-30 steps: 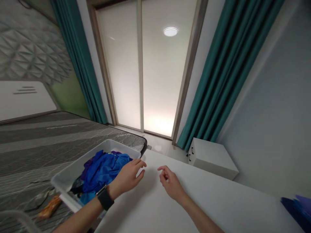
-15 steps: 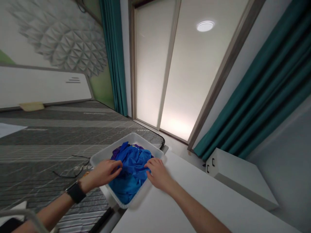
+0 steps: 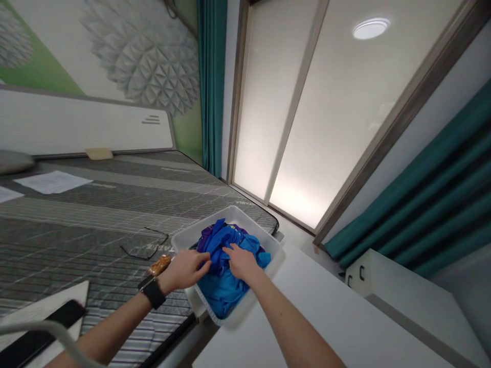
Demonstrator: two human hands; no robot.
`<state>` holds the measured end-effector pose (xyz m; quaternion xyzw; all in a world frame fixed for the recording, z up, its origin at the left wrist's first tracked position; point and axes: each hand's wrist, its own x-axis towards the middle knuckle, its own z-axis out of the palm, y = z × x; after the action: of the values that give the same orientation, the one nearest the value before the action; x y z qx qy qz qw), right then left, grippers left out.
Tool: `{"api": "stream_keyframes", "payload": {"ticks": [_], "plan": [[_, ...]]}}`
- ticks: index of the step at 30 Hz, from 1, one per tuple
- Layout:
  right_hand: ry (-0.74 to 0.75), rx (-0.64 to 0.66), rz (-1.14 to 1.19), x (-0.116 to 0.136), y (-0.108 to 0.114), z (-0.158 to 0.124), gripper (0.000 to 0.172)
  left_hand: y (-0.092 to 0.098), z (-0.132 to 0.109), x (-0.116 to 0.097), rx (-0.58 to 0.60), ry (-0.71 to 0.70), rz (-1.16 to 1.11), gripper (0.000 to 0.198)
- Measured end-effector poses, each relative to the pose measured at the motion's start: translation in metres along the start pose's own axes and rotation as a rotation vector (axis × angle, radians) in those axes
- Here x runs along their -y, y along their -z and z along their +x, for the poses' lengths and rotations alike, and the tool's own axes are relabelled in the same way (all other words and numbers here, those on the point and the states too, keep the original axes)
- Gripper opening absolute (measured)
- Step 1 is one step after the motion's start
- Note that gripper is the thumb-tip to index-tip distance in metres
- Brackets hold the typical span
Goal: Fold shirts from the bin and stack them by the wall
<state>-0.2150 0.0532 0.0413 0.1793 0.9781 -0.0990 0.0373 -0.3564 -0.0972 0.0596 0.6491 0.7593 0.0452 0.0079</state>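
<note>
Crumpled blue cloth (image 3: 221,287) in rectangular translucent tub (image 3: 264,232), by the edges of smooth white surface (image 3: 307,317) and striped mattress (image 3: 111,217), left hand (image 3: 186,269) narrowly curled, right hand (image 3: 242,263) bent over soft folds, both grips unclear

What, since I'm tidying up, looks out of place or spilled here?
Nothing looks spilled or damaged. Slightly odd: the bin of crumpled blue fabric appears to straddle the striped mattress and white tabletop rather than sitting on one surface, and an orange packet lies loose beside it.
</note>
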Motion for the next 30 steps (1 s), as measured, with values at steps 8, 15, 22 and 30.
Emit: {"api": "stream_keyframes", "payload": {"ticks": [8,15,22,30], "plan": [[0.127,0.112,-0.062,-0.028,0.047,-0.033,0.041,0.0,-0.002,0.001,0.025,0.018,-0.029,0.035],[0.227,-0.179,0.131,-0.054,0.099,-0.089,0.041,0.017,0.006,-0.007,0.04,0.03,-0.156,0.066],[0.292,-0.74,0.529,-0.054,0.143,-0.127,0.048,0.025,0.04,-0.051,0.027,-0.05,-0.212,0.041],[0.068,-1.009,0.661,-0.067,0.119,-0.175,0.044,0.054,0.073,-0.114,-0.169,-0.243,-0.81,0.031]]}}
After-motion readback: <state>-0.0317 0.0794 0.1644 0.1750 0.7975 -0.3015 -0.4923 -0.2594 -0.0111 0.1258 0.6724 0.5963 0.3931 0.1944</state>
